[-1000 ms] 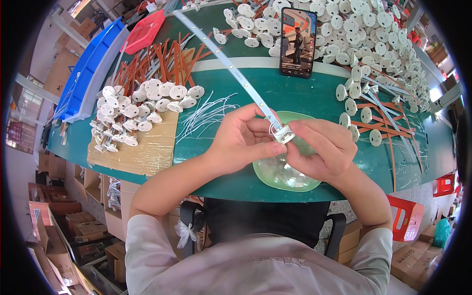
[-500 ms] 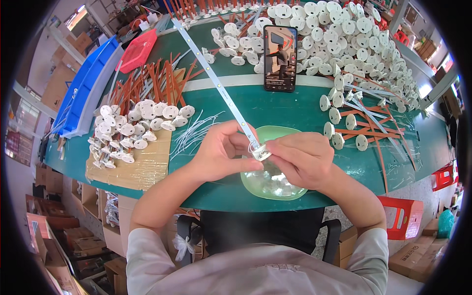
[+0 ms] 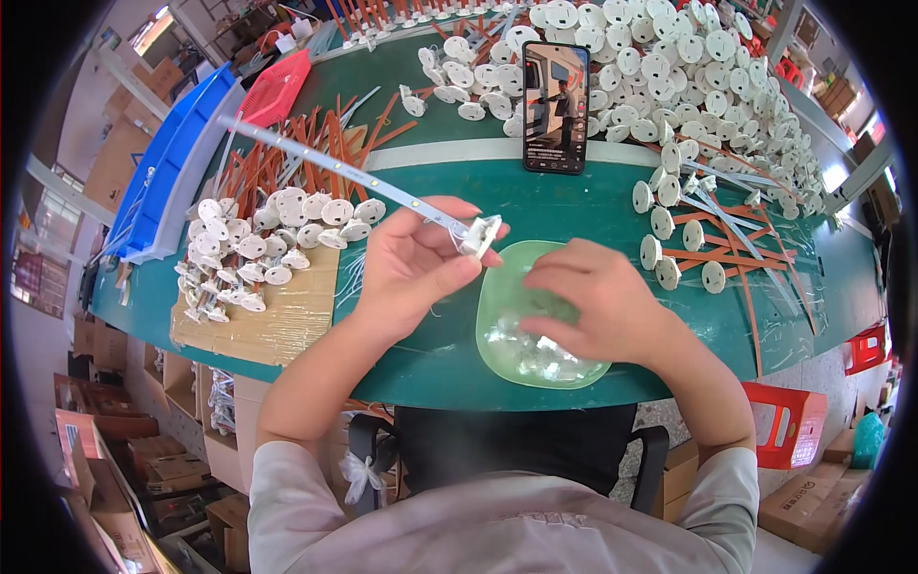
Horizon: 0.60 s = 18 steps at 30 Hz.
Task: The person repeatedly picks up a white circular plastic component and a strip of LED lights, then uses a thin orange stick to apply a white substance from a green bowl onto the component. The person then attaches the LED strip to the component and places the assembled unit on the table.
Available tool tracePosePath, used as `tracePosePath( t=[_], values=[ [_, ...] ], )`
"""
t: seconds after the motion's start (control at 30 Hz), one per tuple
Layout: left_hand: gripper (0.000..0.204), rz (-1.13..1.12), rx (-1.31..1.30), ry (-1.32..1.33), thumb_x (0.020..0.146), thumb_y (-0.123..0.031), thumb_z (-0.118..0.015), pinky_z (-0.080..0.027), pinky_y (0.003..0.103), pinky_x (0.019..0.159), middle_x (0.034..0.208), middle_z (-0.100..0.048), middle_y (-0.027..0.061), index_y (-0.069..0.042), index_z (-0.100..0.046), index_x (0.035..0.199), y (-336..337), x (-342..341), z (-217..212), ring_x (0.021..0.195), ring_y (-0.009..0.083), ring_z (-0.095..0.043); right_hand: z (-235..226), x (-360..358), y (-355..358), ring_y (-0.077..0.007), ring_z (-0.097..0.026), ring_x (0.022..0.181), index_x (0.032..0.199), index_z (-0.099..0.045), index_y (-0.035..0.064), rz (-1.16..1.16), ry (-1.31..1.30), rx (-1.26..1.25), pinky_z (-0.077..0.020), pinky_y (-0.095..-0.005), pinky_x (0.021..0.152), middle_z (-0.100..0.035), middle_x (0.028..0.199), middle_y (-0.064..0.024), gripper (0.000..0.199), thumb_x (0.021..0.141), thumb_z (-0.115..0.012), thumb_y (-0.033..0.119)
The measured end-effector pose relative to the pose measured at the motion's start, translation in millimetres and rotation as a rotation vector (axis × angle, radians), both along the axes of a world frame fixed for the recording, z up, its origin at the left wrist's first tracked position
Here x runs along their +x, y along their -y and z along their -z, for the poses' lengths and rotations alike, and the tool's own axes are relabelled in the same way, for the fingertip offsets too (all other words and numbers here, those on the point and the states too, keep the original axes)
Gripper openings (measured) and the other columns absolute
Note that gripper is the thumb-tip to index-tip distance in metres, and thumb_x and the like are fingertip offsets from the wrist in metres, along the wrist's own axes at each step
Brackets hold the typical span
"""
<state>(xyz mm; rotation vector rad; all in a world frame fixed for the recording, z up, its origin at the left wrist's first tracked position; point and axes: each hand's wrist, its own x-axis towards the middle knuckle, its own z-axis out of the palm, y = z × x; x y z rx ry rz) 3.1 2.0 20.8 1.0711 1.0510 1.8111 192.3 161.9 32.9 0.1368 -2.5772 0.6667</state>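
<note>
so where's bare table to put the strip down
Bare green table lies between the phone, the left hand and the cardboard. Crowded: white discs on the left, more discs on the right.

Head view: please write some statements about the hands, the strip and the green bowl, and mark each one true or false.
1. The left hand holds the long white strip by its white end piece. True.
2. The right hand rests over the green bowl. True.
3. The right hand grips the strip too. False: only the left hand holds it.
4. The phone lies inside the bowl. False: it stands on the table beyond the bowl.
</note>
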Motion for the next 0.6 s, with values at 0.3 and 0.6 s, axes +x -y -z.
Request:
tracePosePath(
  t=[0.3, 0.6],
  values=[
    [0.065, 0.055, -0.084, -0.021, 0.088, -0.012, -0.077, -0.051, 0.042, 0.100, 0.118, -0.068, 0.0223, -0.001, -0.043, 0.143, -3.0, 9.2, -1.6, 0.111, 0.0285, -0.068, 10.9, 3.4, -4.3, -0.0256, -0.066, 0.090, 0.089, -0.071, 0.0045, -0.262, 0.232, 0.035, -0.0551, -0.0405, 0.077, -0.068, 0.091, -0.0086, 0.009, 0.082, -0.071, 0.011],
    [0.079, 0.155, -0.152, 0.027, 0.087, -0.008, -0.075, -0.049, 0.044, 0.103, 0.127, -0.065, 0.0211, -0.005, -0.029, 0.152, -3.0, 15.8, -1.0, 0.113, 0.0275, -0.067, -0.6, 2.3, -1.4, -0.0207, -0.068, 0.064, 0.081, -0.072, 0.0026, -0.119, 0.086, -0.361, -0.0530, -0.0305, 0.060, -0.069, 0.071, -0.0094, 0.003, 0.079, -0.073, 0.005]
  ],
)
